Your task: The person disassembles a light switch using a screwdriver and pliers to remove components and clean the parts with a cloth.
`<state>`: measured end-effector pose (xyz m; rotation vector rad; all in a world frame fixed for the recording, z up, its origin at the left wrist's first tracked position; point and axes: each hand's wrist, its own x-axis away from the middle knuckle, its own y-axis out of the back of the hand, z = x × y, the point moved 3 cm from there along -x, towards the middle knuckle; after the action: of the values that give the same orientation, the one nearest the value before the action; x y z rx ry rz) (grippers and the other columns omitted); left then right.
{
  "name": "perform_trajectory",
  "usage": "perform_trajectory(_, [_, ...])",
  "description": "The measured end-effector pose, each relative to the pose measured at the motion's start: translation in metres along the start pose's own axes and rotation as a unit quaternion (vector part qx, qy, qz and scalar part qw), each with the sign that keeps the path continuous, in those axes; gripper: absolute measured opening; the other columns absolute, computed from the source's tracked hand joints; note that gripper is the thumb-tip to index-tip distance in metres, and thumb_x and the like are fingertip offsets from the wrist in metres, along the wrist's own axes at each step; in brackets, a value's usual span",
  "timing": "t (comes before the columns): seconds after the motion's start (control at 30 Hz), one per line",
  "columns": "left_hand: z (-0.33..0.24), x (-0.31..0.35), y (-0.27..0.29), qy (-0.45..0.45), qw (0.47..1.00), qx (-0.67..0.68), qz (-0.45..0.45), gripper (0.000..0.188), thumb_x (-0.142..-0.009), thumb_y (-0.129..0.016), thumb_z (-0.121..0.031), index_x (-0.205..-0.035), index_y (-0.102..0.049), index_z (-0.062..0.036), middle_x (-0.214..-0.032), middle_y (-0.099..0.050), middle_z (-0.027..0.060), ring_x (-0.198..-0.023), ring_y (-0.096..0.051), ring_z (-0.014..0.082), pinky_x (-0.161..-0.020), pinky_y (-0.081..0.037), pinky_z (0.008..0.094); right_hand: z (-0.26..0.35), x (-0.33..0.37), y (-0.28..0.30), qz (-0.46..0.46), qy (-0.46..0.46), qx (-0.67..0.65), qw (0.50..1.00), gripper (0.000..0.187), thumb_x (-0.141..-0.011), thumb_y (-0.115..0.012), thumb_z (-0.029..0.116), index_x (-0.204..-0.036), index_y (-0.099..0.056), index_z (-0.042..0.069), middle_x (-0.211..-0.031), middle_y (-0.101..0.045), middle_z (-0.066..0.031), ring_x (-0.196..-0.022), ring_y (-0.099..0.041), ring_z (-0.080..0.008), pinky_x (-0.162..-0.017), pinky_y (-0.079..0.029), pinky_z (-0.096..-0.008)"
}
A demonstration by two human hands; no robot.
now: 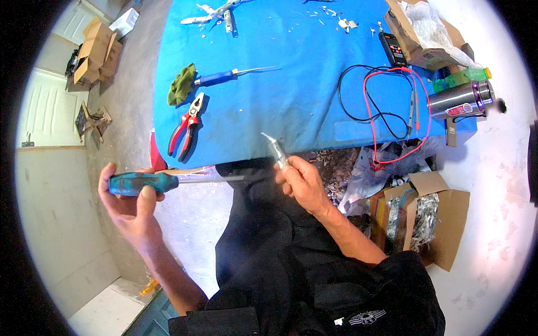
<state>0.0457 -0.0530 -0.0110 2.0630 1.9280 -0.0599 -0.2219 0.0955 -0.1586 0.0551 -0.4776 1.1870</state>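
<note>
My left hand (136, 215) is closed around the teal and black handle of a screwdriver (147, 183). The screwdriver's shaft points right, in front of my dark clothing. In my right hand (304, 182), gripped between thumb and fingers, is a small silvery cylindrical piece (278, 152) with a thin pointed tip. That piece is held at the near edge of the blue-covered table (302, 112), apart from the screwdriver tip. Red and black pliers (188, 126) lie on the cloth to the left. Beyond them rests a blue-handled tool (216, 78) with a thin metal shaft, its handle end against a green rag (182, 85).
A multimeter (393, 49) with looped red and black leads lies at the right, near a steel flask (462, 102) and a green bottle (462, 80). Silvery parts (216, 13) lie at the far edge. Below right stands a carton (453, 224) of shiny scraps.
</note>
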Motion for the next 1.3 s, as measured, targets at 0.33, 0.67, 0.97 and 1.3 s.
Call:
perform_trajectory(0.33, [0.014, 0.034, 0.017, -0.001, 0.999, 0.036, 0.01, 0.051, -0.086, -0.074, 0.001, -0.129, -0.048, -0.0077, -0.117, -0.071, 0.0236, -0.087, -0.071, 0.0218, -0.069, -0.06, 0.0308, 0.0, 0.001, -0.009, -0.063, 0.057, 0.151, 0.985, 0.024, -0.099, -0.067, 0.016, -0.112, -0.063, -0.004, -0.087, -0.073, -0.0113, -0.075, -0.069, -0.0181, -0.068, -0.053, -0.0364])
perform_trajectory(0.67, [0.0, 0.05, 0.006, 0.014, 0.999, 0.028, 0.033, 0.05, -0.081, -0.084, 0.0, -0.122, -0.055, -0.0038, -0.118, -0.071, 0.0224, -0.113, -0.07, 0.027, -0.098, -0.058, 0.0403, 0.006, 0.005, -0.012, -0.105, 0.144, 0.28, 0.943, 0.028, -0.098, -0.069, 0.021, -0.113, -0.061, -0.002, -0.08, -0.072, -0.0182, -0.074, -0.073, -0.0334, -0.069, -0.054, -0.0457])
perform_trajectory(0.97, [-0.004, 0.055, 0.013, -0.021, 0.998, 0.037, 0.038, 0.052, -0.079, -0.085, 0.0, -0.122, -0.055, -0.0045, -0.119, -0.071, 0.0243, -0.115, -0.07, 0.0301, -0.101, -0.057, 0.044, -0.006, 0.005, -0.014, 0.062, -0.051, -0.18, 0.98, 0.021, -0.108, -0.058, 0.023, -0.116, -0.06, 0.003, -0.085, -0.069, -0.0068, -0.06, -0.058, -0.0112, -0.053, -0.046, -0.0293])
perform_trajectory(1.3, [-0.007, 0.059, 0.026, -0.034, 0.999, 0.026, -0.011, 0.048, -0.083, -0.082, -0.008, -0.123, -0.055, -0.006, -0.119, -0.069, 0.0231, -0.087, -0.071, 0.0239, -0.067, -0.061, 0.0306, 0.012, -0.003, -0.012, 0.142, -0.015, -0.502, 0.853, 0.029, -0.111, -0.055, 0.028, -0.128, -0.061, 0.005, -0.094, -0.062, -0.0057, -0.066, -0.053, -0.0106, -0.061, -0.043, -0.0267])
